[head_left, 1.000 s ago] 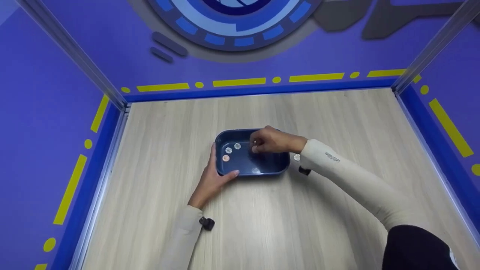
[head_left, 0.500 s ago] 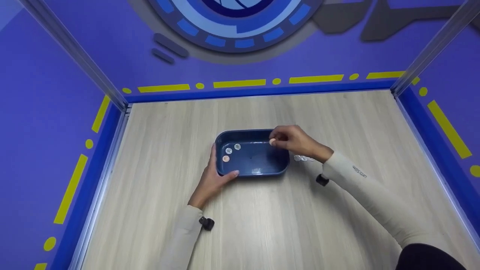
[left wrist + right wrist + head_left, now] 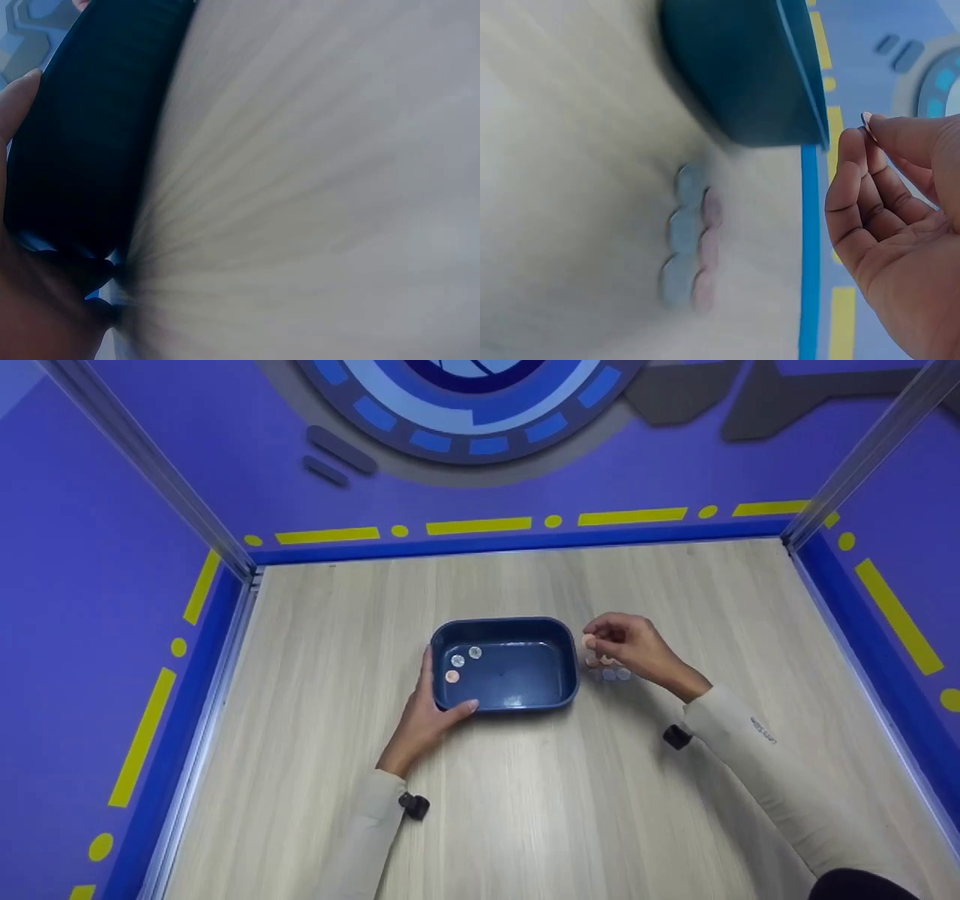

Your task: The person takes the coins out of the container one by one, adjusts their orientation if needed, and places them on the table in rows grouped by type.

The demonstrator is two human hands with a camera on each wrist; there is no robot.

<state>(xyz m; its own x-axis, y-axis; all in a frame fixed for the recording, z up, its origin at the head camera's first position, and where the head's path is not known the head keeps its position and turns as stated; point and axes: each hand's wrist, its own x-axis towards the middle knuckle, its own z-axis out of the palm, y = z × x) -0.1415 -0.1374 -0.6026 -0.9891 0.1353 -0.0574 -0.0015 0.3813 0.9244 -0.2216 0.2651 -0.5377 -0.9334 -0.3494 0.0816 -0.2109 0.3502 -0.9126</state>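
My left hand [image 3: 427,724] grips the left front corner of a dark blue rectangular tub [image 3: 517,679], fingers along its left side and thumb over the front rim. Inside, toward the left, lie two silver coins [image 3: 458,661] and one copper coin [image 3: 451,677]. To the right of the tub, my right hand [image 3: 634,646] pinches another copper coin [image 3: 868,125] between thumb and forefinger, raised above the table. Below it on the table, silver coins [image 3: 681,231] form one row, with a row of copper coins [image 3: 709,247] alongside, partly hidden by the hand in the head view.
The pale wood table [image 3: 480,810] is bounded by a blue back wall [image 3: 480,495] and side walls with yellow markings. Metal posts [image 3: 225,547] stand at the back corners. Each wrist carries a small black camera [image 3: 415,807].
My right hand has come out of the tub with a copper coin and moved right, over the coins on the table. The left hand and the tub have stayed in place.
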